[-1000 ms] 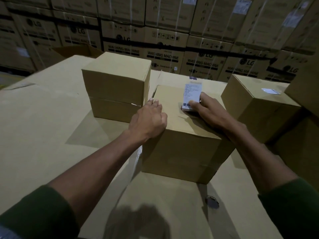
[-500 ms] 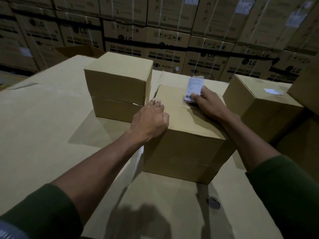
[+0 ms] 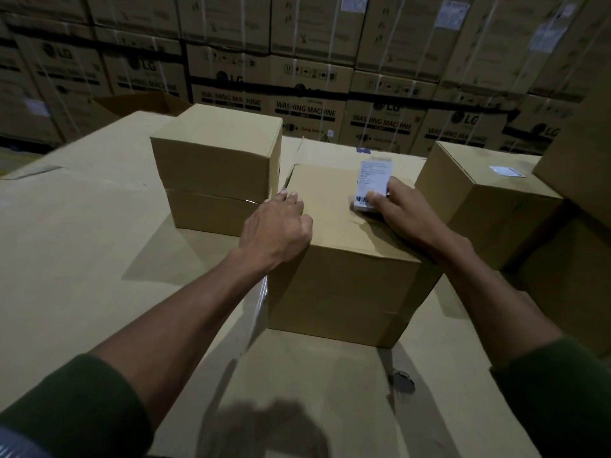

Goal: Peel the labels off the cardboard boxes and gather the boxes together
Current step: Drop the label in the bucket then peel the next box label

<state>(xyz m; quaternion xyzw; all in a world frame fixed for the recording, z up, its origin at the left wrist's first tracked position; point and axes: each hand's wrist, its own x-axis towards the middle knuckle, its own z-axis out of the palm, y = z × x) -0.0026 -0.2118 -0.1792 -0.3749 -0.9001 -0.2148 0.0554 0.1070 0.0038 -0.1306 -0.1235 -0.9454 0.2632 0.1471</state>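
A plain cardboard box (image 3: pixel 347 282) stands in front of me on a big cardboard surface. My left hand (image 3: pixel 276 231) rests on its top left edge, fingers curled over the rim. My right hand (image 3: pixel 401 211) lies on the top and pinches the lower edge of a white barcode label (image 3: pixel 372 180), which stands partly lifted off the box. A second box (image 3: pixel 215 166) without a visible label sits to the left, touching the first. A third box (image 3: pixel 486 200) at the right carries a white label (image 3: pixel 507 171) on its top.
The boxes rest on a wide flat cardboard surface (image 3: pixel 82 242) with a dark hole (image 3: pixel 401 381) near me. Stacked washing machine cartons (image 3: pixel 307 94) form a wall behind. Larger cartons (image 3: pixel 582 180) crowd the right edge.
My right hand has shifted slightly on the label, which stays peeled up from the box top. My left hand has stayed on the box's edge.
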